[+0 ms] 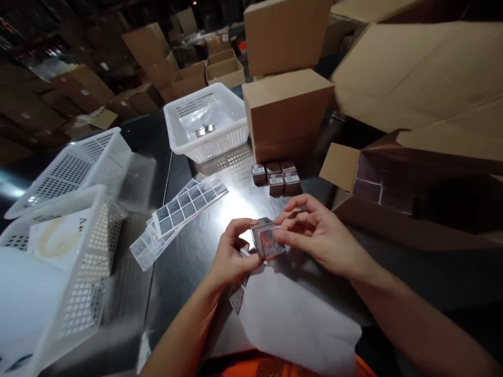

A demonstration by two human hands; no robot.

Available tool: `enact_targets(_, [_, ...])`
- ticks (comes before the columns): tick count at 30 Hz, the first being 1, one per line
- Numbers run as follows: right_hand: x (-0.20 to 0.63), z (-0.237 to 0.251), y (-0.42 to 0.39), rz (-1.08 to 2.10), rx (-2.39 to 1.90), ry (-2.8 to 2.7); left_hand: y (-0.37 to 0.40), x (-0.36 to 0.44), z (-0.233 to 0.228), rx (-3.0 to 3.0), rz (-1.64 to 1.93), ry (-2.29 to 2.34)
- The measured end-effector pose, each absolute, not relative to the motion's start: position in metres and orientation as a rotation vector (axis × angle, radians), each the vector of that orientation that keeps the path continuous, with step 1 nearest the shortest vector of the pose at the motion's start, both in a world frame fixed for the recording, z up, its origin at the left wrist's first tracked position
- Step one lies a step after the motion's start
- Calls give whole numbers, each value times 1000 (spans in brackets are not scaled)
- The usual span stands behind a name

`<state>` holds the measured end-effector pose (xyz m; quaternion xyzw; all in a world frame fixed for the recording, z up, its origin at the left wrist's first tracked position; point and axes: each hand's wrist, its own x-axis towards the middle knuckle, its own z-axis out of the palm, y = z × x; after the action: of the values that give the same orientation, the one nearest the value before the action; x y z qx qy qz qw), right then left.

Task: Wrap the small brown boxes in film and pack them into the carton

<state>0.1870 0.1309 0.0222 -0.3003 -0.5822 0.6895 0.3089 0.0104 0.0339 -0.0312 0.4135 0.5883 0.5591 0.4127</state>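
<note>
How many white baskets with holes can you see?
3. One white basket stands at the back beside the brown cartons. A second lies tipped at the left. A third sits lower left, holding paper. More may be hidden outside the picture.

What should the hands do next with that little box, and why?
Probably press the label flat with the right hand. Both hands hold the small box above the shiny table, the left hand pinching its edge. Label sheets lie nearby, and labelled boxes are already stacked behind.
</note>
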Motion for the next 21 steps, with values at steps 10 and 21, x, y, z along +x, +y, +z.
enact_targets(10, [186,23,128,1817,-783,-1561,33,12,-26,1172,1369,1665])
enact_targets(21, [187,23,128,1820,-820,-1556,34,14,-24,1154,1367,1667])
